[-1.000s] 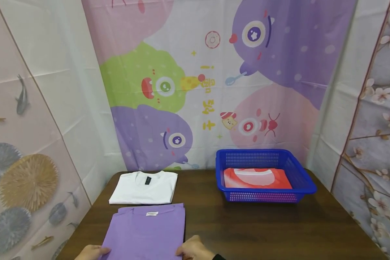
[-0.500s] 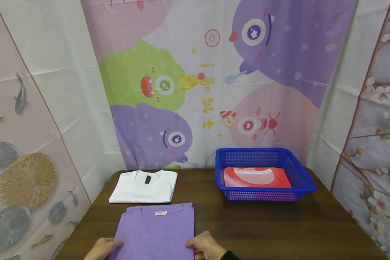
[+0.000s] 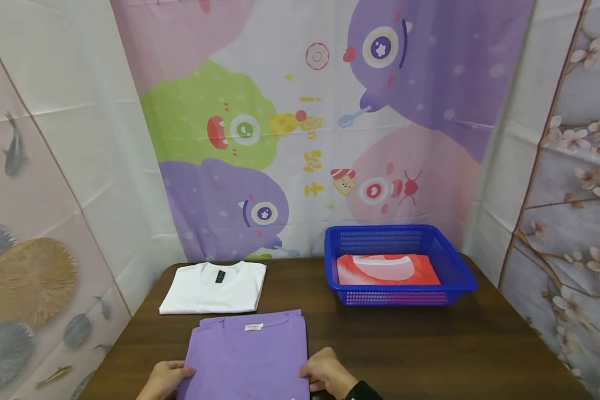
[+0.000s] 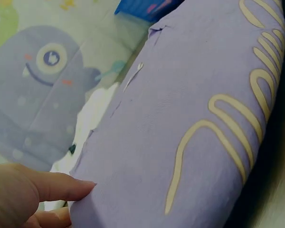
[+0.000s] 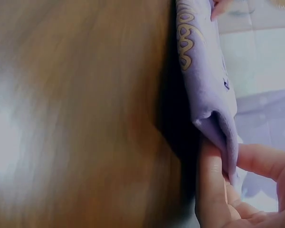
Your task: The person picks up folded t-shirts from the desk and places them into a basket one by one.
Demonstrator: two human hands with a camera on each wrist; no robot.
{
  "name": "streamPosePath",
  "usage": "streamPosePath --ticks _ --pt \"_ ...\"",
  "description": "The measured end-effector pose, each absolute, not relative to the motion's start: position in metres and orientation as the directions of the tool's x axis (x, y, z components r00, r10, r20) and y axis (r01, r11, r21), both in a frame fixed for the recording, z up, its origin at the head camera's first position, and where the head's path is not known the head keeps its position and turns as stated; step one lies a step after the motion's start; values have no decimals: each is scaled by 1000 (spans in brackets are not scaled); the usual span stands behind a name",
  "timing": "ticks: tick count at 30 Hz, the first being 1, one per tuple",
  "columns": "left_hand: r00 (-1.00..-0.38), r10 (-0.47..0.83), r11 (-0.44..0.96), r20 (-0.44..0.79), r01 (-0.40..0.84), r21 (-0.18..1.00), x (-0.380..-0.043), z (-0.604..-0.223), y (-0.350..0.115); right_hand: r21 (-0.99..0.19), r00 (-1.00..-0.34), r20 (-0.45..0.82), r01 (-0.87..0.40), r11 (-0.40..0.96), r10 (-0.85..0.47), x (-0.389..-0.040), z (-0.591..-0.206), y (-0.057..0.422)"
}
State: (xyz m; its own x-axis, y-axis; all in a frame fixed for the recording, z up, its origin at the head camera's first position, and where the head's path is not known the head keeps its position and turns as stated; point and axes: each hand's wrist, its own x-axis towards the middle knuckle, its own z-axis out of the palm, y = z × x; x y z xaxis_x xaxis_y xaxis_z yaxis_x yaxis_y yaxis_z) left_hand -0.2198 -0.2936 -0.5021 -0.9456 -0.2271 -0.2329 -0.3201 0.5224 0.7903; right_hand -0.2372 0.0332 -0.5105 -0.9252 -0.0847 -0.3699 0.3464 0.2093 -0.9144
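A folded purple T-shirt (image 3: 250,355) with a small white neck label lies at the near left of the table, its collar facing away from me. My left hand (image 3: 165,380) pinches its left edge, thumb on top and fingers beneath. At the opposite edge, my right hand (image 3: 327,371) grips the fold; the right wrist view shows the layered cloth (image 5: 209,90) between thumb and fingers, with a dark gap over the table. Cream looped lettering runs along the shirt's near part in the left wrist view. Just beyond it lies a folded white T-shirt (image 3: 215,291) with a black label.
A blue plastic basket (image 3: 400,288) stands at the back right of the brown table (image 3: 430,344), holding a folded red-and-pink garment (image 3: 387,270). A cartoon-print curtain (image 3: 310,222) hangs behind the table, with patterned cloth walls on both sides.
Both hands have moved the purple T-shirt to the right and slightly away from me, keeping hold of its two edges. The view has turned slightly right. White T-shirt and basket stay in place.
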Motion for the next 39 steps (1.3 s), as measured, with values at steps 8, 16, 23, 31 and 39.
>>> streamPosePath --ticks 8,16,23,31,39 --pt "-959 -189 476 -212 -278 834 -230 -502 -255 -895 -922 -385 364 257 -33 -240 -506 72" --pt "-961 -151 426 -233 -276 862 -238 -504 -223 -884 -923 -385 370 285 4 -237 -507 108" --pt "-963 -119 386 -242 -269 883 -242 -508 -194 -880 -924 -381 371 298 27 -233 -514 137" --pt "-969 -22 345 -245 -238 908 -246 -508 -168 -860 -914 -399 402 314 77 -232 -512 165" --pt "-962 5 316 -273 -257 913 -248 -511 -152 -856 -914 -392 402 326 99 -230 -513 185"
